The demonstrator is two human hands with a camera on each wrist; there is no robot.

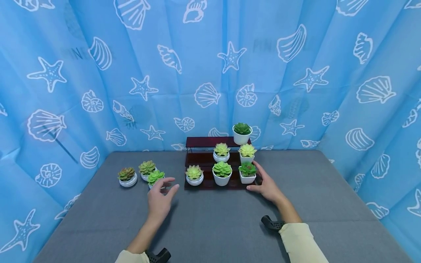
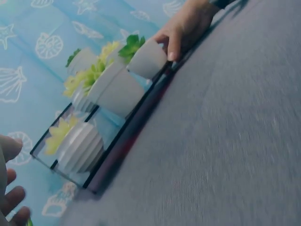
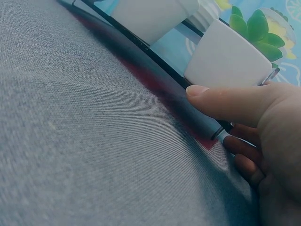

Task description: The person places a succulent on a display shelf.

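A dark red three-tier stand [image 1: 210, 185] holds several small succulents in white pots. My right hand [image 1: 263, 182] rests against its front right corner, thumb along the front edge and fingers beside the square pot [image 1: 247, 173] on the bottom tier. The right wrist view shows that thumb [image 3: 221, 99] lying over the stand's edge [image 3: 160, 80] below the square pot [image 3: 225, 61]. My left hand [image 1: 166, 187] hovers with spread fingers, holding nothing, just in front of a bright green succulent [image 1: 155, 178] on the table. The left wrist view shows the stand [image 2: 127, 141] and the right hand [image 2: 188, 23].
Two more potted succulents [image 1: 127, 177] [image 1: 147, 169] stand on the grey table [image 1: 210, 226] left of the stand. The top tier carries one pot [image 1: 242, 133] at its right end. Blue shell-print curtains [image 1: 65, 91] close in the table on three sides.
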